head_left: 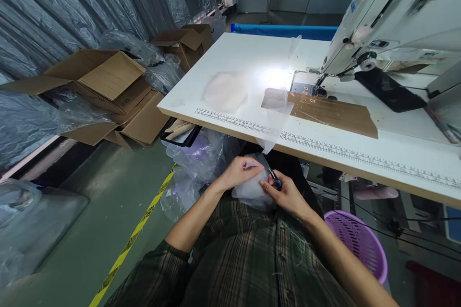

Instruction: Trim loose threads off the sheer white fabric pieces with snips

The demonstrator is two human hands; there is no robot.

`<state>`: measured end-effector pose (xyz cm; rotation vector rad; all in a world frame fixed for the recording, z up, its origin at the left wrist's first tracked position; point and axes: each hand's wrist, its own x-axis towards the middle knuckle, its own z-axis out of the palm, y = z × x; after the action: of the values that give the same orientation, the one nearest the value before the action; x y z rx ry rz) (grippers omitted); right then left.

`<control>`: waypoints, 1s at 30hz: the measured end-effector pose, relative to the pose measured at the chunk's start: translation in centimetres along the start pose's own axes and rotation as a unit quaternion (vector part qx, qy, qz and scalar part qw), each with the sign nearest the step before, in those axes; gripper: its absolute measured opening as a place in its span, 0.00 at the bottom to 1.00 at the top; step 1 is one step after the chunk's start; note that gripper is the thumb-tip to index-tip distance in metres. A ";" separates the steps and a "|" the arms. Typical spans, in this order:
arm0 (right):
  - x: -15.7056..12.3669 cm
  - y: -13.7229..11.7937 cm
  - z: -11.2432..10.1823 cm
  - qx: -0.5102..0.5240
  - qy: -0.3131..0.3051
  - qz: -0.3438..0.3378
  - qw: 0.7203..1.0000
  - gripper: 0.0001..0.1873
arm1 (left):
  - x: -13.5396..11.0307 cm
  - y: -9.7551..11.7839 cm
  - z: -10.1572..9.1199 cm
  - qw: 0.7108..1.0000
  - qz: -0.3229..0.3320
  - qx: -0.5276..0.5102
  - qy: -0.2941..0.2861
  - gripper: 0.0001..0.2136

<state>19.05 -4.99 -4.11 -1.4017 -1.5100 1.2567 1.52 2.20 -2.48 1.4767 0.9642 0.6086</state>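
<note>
Below the table's front edge, over my lap, my left hand (238, 173) pinches the top of a small clear plastic piece (252, 191). My right hand (286, 194) is closed round a small pair of thread snips with a blue handle (275, 180), its tip against the same plastic. Both hands almost touch each other. A strip of clear plastic (269, 140) hangs over the table edge just above them.
A white sewing table (230, 53) carries an industrial sewing machine (389, 19), a brown card sheet (333, 114), a dark phone (391, 90) and pale fabric pieces (226, 90). Open cardboard boxes (104, 81) and plastic bags lie left. A purple basket (360, 242) stands right of my lap.
</note>
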 end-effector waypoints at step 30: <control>1.4 -1.8 -0.2 0.076 0.121 -0.046 0.989 0.18 | -2.9 -0.4 1.7 0.996 -0.083 0.042 0.005 0.14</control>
<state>18.54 -3.51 -2.47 -1.3165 -1.2721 1.0788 1.30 -1.16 -2.61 1.4511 1.1181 0.4602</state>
